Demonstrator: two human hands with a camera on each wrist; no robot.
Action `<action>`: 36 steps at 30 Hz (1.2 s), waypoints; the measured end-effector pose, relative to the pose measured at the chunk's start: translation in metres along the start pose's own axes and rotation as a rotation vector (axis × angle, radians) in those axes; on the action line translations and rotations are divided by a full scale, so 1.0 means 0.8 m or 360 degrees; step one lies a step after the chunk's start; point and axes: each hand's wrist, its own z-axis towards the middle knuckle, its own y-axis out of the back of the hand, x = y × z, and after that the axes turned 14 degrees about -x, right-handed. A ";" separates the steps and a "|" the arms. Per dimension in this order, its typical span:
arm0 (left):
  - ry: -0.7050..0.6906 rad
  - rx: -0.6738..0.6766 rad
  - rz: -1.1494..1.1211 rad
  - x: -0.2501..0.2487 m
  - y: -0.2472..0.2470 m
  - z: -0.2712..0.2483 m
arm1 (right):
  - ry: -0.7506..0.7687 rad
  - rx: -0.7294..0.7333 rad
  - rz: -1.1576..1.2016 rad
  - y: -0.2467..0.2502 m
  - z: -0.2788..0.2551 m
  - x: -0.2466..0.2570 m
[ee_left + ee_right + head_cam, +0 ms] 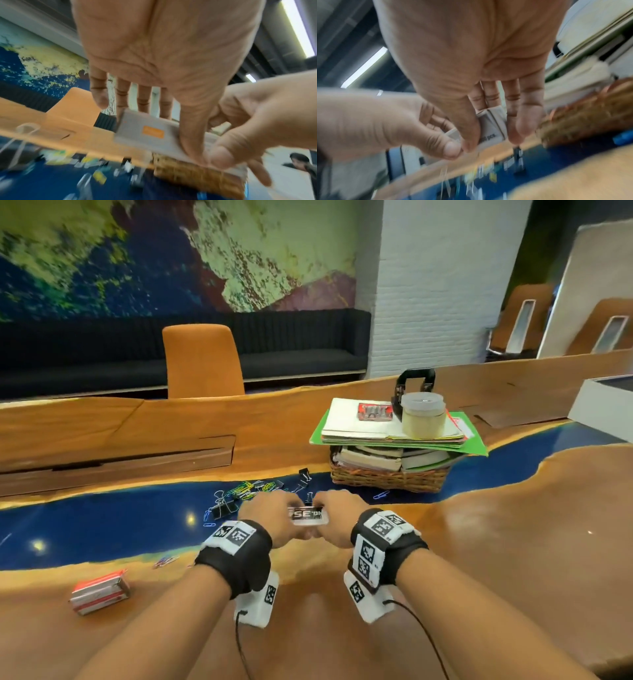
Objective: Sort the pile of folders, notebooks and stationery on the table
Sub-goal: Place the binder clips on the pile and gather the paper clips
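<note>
Both hands hold one small white box with black lettering (pixel 309 516) above the table's near edge. My left hand (pixel 274 517) pinches its left end between thumb and fingers; the left wrist view shows the grey box (pixel 147 136) with an orange label under the thumb. My right hand (pixel 334 518) pinches the right end, and the box (pixel 493 127) shows between thumb and fingers in the right wrist view. Loose binder clips and coloured paper clips (pixel 253 491) lie on the blue strip just beyond the hands. A wicker basket (pixel 388 479) holds books, folders (pixel 394 433) and a lidded tub (pixel 423 416).
A red and white small box (pixel 101 592) lies at the near left on the wooden table (pixel 513 542). A few paper clips (pixel 166 561) sit near it. An orange chair (pixel 202 361) stands across the table, and a white box (pixel 603 402) sits at the far right.
</note>
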 end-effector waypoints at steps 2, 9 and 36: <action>0.0009 -0.0113 -0.0185 -0.015 0.025 0.044 | -0.0060 -0.0145 0.0057 0.047 0.024 -0.025; -0.0030 -0.0326 -0.0894 -0.068 0.064 0.195 | -0.0110 -0.0519 -0.0144 0.165 0.123 -0.081; 0.0149 0.0139 -0.0814 -0.154 -0.035 0.457 | -0.0353 -0.0036 -0.0903 0.160 0.335 -0.149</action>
